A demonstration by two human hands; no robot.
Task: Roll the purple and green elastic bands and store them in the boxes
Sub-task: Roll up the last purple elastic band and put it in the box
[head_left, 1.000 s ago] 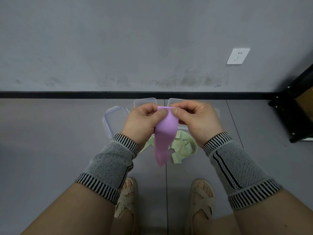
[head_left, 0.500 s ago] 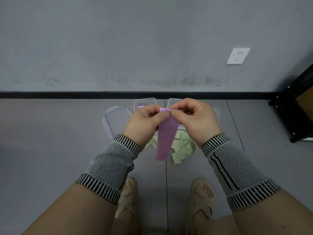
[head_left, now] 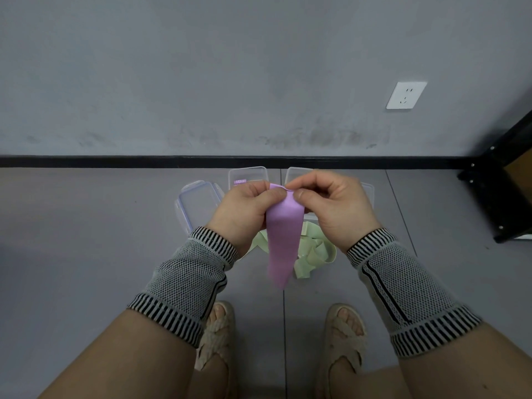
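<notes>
A purple elastic band (head_left: 282, 240) hangs in front of me, its top edge pinched between my left hand (head_left: 244, 210) and my right hand (head_left: 331, 205). The lower end dangles free above the floor. Green elastic bands (head_left: 312, 254) lie in a loose heap on the floor behind it, partly hidden by my hands. Clear plastic boxes stand near the wall: one (head_left: 247, 175) with something purple inside, another (head_left: 296, 172) mostly hidden behind my right hand. A clear lid (head_left: 198, 201) lies to the left.
The grey floor meets a grey wall with a black skirting board (head_left: 115, 161). A black shelf frame (head_left: 501, 191) stands at the right. A white socket (head_left: 406, 95) is on the wall. My sandalled feet (head_left: 218, 335) are below the hands.
The hanging purple band looks longer and wider than half a second ago. Both hands stay together at its top edge, fingers shifting slightly.
</notes>
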